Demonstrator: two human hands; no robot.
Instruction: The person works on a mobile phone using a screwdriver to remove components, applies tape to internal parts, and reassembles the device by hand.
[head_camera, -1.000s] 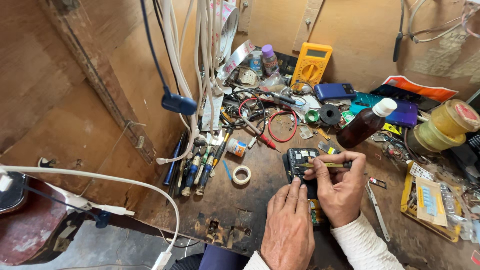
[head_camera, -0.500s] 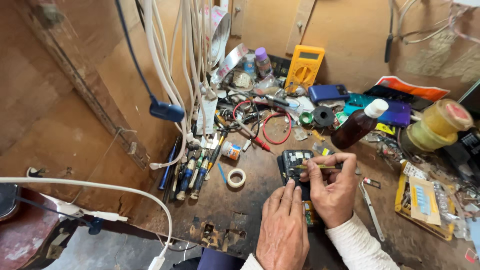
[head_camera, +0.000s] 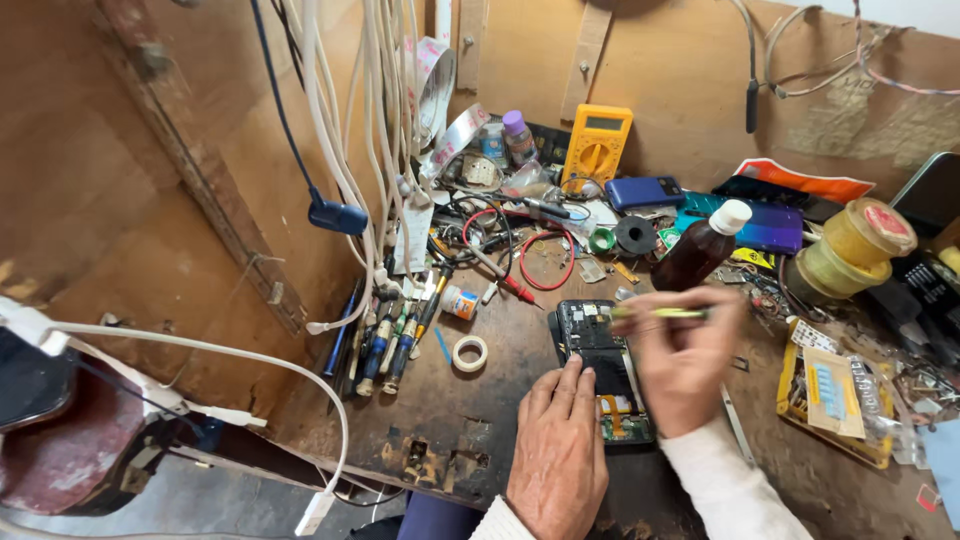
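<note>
An opened phone (head_camera: 598, 368), its back removed and its dark innards and a green board showing, lies flat on the worn wooden bench (head_camera: 470, 420), just in front of the person. The left hand (head_camera: 558, 450) rests flat at the phone's near left edge, fingers stretched and laid close together, fingertips touching the frame; its grip holds nothing, only pressing down. The right hand (head_camera: 683, 355) hovers over the phone's right side, its grip pinched narrow around a thin yellow-green tool (head_camera: 655, 313) that lies level, tip pointing left over the upper part of the phone. The right hand is blurred, so the exact finger placement cannot be told. Left of the phone sit a small roll of white tape (head_camera: 469, 352) and a row of screwdrivers (head_camera: 395, 335); behind it stand a brown bottle with a white cap (head_camera: 703, 246) and a yellow multimeter (head_camera: 598, 146).
</note>
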